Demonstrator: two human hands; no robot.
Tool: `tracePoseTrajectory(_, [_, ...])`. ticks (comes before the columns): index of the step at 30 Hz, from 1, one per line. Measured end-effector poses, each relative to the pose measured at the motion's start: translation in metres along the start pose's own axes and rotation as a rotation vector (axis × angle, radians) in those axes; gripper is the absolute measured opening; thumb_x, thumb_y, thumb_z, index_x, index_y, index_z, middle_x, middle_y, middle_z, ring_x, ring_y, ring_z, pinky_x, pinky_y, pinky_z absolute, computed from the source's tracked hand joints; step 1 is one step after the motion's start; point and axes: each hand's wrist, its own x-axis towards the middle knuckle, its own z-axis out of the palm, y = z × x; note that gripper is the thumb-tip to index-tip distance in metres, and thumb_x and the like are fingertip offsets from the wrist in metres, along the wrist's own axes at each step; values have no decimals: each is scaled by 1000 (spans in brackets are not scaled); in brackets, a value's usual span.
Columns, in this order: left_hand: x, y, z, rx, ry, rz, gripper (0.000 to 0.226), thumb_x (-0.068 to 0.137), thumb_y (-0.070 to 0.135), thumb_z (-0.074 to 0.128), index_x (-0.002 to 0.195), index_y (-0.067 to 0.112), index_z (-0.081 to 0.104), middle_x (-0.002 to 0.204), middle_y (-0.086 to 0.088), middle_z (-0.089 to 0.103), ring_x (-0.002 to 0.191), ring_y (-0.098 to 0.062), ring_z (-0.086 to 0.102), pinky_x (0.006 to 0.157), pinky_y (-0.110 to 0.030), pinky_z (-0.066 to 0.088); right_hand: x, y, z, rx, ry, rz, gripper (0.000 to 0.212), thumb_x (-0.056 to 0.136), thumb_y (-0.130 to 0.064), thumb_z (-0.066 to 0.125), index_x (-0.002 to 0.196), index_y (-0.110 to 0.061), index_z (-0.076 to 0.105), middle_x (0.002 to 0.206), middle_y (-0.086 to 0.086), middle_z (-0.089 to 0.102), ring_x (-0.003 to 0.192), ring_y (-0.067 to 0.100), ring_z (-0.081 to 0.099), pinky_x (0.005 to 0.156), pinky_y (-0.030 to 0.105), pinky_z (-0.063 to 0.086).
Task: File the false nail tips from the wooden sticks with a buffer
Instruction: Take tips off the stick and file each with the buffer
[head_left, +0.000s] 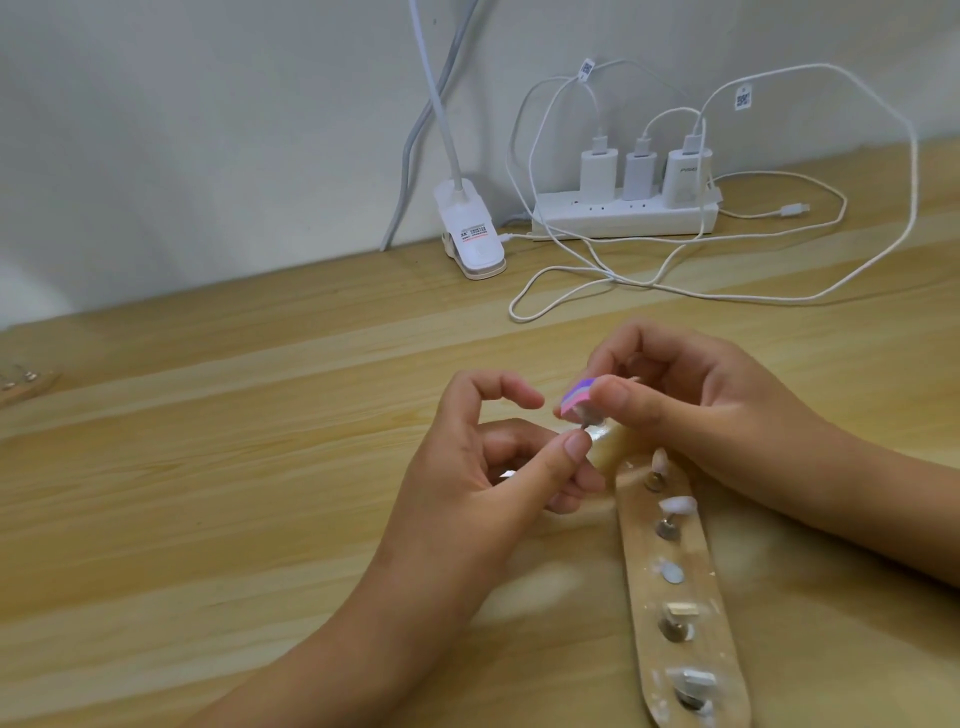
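A wooden stick (691, 587) lies on the table at the lower right, with several small metal stands and pale false nail tips (678, 503) along it. My left hand (488, 478) pinches one small metal stand with a clear nail tip (224, 427) between thumb and fingers, just left of the stick's far end. My right hand (691, 400) grips a small pink and purple buffer block (731, 401) and holds it against the top of that nail tip.
The wooden table (260, 493) meets a white wall at the back. A white power strip (623, 213) with three chargers and looping white cables (675, 275) lies at the back, a white lamp clamp (470, 234) left of it. Another wooden stick (23, 384) shows at the left edge.
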Motion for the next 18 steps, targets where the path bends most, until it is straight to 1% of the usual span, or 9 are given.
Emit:
tracePoseTrajectory(2, [0, 0, 0, 3, 9, 0, 29, 80, 28, 71, 96, 25, 47, 72, -7, 74, 59, -12, 65, 61, -17, 50, -1, -1, 1, -33, 29, -62, 32, 80, -47, 71, 91, -18, 63, 96, 11, 70, 92, 24, 67, 82, 38, 52])
tracePoseTrajectory(3, [0, 0, 0, -2, 12, -4, 29, 80, 29, 72, 95, 26, 47, 71, -8, 73, 59, -12, 65, 60, -17, 50, -1, -2, 1, -42, 31, -75, 33, 78, -47, 71, 92, -18, 62, 95, 12, 68, 92, 25, 66, 82, 42, 51])
tracePoseTrajectory(6, [0, 0, -1, -19, 16, -12, 29, 81, 27, 71, 96, 21, 46, 70, -10, 72, 58, -12, 63, 59, -17, 49, 0, 0, 1, -42, 35, -32, 30, 75, -45, 68, 91, -19, 62, 93, 9, 67, 90, 24, 63, 81, 41, 48])
tracePoseTrajectory(9, [0, 0, -1, 20, 10, 5, 23, 84, 24, 69, 96, 23, 49, 71, -8, 73, 60, -13, 64, 61, -18, 50, -1, -1, 1, -16, 27, -76, 32, 76, -41, 71, 93, -15, 61, 95, 14, 65, 92, 32, 61, 84, 45, 49])
tracePoseTrajectory(11, [0, -1, -1, 26, 8, 1, 18, 84, 23, 66, 99, 21, 56, 72, -7, 73, 61, -11, 65, 62, -17, 51, -2, -2, 2, 20, 7, -76, 40, 76, -48, 74, 95, -16, 61, 97, 12, 65, 95, 29, 63, 86, 40, 51])
tracePoseTrajectory(13, [0, -2, -1, 13, 2, -11, 15, 84, 22, 66, 98, 18, 64, 72, -7, 73, 64, -10, 67, 62, -16, 51, -1, -2, 1, 32, 10, -73, 38, 77, -50, 74, 95, -18, 61, 98, 9, 67, 96, 23, 65, 85, 36, 53])
tracePoseTrajectory(15, [1, -1, 0, 0, -14, -30, 13, 85, 23, 69, 96, 16, 70, 74, -7, 74, 66, -9, 68, 63, -15, 51, -1, 0, 1, 14, 29, -104, 36, 79, -50, 72, 97, -20, 62, 100, 8, 66, 98, 24, 65, 85, 42, 52])
tracePoseTrajectory(17, [1, -1, 0, -5, -30, -47, 14, 84, 25, 67, 94, 16, 73, 75, -7, 74, 70, -8, 69, 65, -15, 51, 0, 2, 1, -5, 56, -152, 32, 83, -41, 71, 107, -23, 60, 106, 6, 65, 105, 26, 64, 87, 47, 50])
tracePoseTrajectory(18, [1, -1, -1, -5, -36, -52, 13, 85, 25, 67, 93, 17, 74, 76, -6, 74, 71, -8, 68, 66, -15, 51, 1, 3, 0, -13, 69, -168, 33, 84, -33, 70, 113, -24, 58, 109, 5, 65, 110, 25, 62, 89, 46, 50])
